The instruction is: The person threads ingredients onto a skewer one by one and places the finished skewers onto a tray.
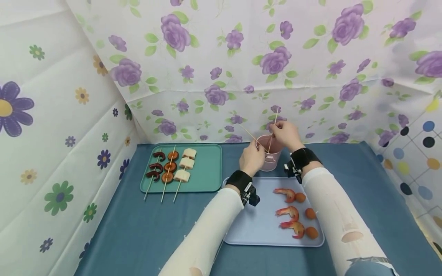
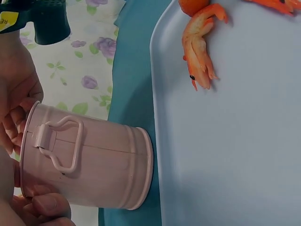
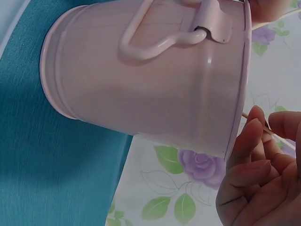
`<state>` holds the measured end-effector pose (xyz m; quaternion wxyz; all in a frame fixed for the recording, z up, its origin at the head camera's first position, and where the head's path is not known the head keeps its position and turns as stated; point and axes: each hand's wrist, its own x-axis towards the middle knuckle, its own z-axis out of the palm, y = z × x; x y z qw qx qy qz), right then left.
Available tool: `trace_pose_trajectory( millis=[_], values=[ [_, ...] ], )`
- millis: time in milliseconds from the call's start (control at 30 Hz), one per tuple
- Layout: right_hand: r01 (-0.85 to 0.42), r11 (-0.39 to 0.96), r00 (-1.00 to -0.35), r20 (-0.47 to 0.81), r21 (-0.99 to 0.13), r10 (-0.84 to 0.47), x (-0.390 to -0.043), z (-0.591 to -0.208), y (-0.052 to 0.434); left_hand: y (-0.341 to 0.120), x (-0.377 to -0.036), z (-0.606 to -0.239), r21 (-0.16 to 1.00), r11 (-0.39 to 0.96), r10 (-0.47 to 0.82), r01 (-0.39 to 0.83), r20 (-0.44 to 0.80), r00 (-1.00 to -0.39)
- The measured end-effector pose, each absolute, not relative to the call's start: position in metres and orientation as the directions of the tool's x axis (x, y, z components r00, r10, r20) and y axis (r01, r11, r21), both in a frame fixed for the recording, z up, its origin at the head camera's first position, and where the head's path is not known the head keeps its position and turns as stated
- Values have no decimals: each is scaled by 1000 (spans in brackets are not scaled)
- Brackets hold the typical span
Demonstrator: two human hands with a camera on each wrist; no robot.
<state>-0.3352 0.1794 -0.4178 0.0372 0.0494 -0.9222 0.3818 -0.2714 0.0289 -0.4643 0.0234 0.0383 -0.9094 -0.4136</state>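
No readable text on any surface, yellow tag (image 2: 8, 20) at top left (marks illegible)

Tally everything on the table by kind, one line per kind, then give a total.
Trays: 2
Filled skewers: 3
Shrimp: 3
Orange balls: 3
Pink cup: 1
Loose sticks in cup: 2
Total: 14

Pale pink bucket (image 1: 270, 153), light blue tray (image 1: 262, 226), orange shrimp (image 1: 286, 194), teal tray (image 1: 207, 168), dark teal table (image 1: 145, 230), purple-rose backdrop (image 1: 241, 57)

A pink metal bucket (image 1: 269, 155) stands upright behind the blue tray, bamboo skewers (image 1: 274, 122) leaning inside.
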Motion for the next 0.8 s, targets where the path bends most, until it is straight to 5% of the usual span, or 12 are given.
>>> trace_pose_trajectory(
  millis=[433, 800],
  values=[
    [-167, 738, -981, 182, -653, -61, -328, -420, 185, 7, -268, -474, 866, 500, -7, -2, 2, -1000],
    [-193, 614, -956, 288, -765, 59, -296, -406, 213, -20, -251, -470, 918, 386, 28, 93, 89, -996]
  ],
)
